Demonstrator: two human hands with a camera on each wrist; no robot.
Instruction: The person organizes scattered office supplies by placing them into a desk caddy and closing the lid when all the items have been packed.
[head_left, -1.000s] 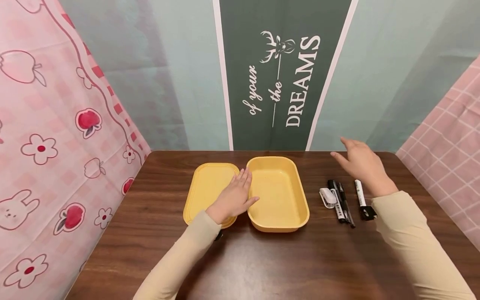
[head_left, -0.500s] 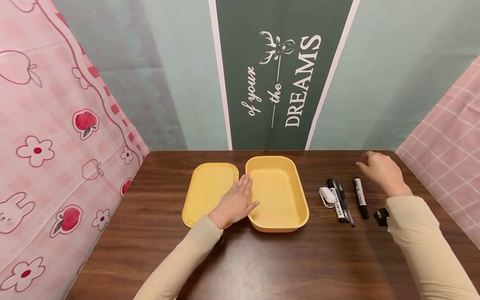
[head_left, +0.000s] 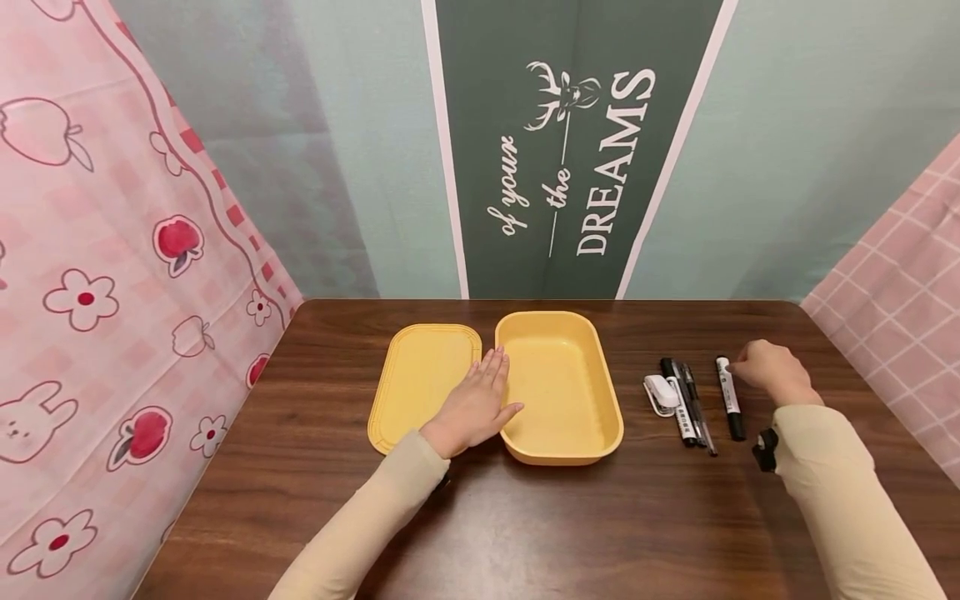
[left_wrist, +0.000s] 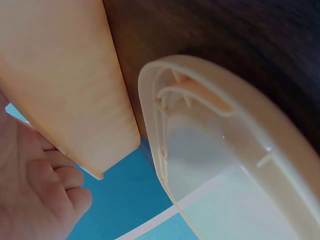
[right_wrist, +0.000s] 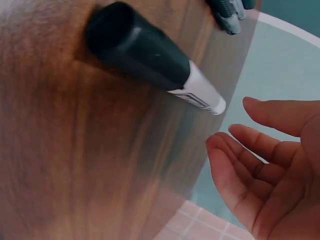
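Observation:
With its fingers straight, my left hand [head_left: 472, 404] rests against the left rim of a yellow rectangular box [head_left: 561, 459]. The box's outer wall [left_wrist: 70, 75] shows beside the fingers in the left wrist view. Just left of it, partly behind that hand, lies a yellow lid [head_left: 420, 379]. My right hand [head_left: 771, 369] is low over the table, beside the white end of a black-and-white marker [head_left: 730, 398]. In the right wrist view, its loosely bent fingers and thumb are apart, and the marker's white end [right_wrist: 202, 92] stands clear of them.
Left of the lone marker lie a small white stapler [head_left: 662, 395], another black-and-white marker [head_left: 681, 408] and dark pens [head_left: 696, 408], close together. The brown wooden table [head_left: 570, 533] meets a hanging cloth [head_left: 375, 167] at its back edge.
My right hand has come down and toward me, from above the table's back edge to beside the lone marker. My left hand stays on the box rim.

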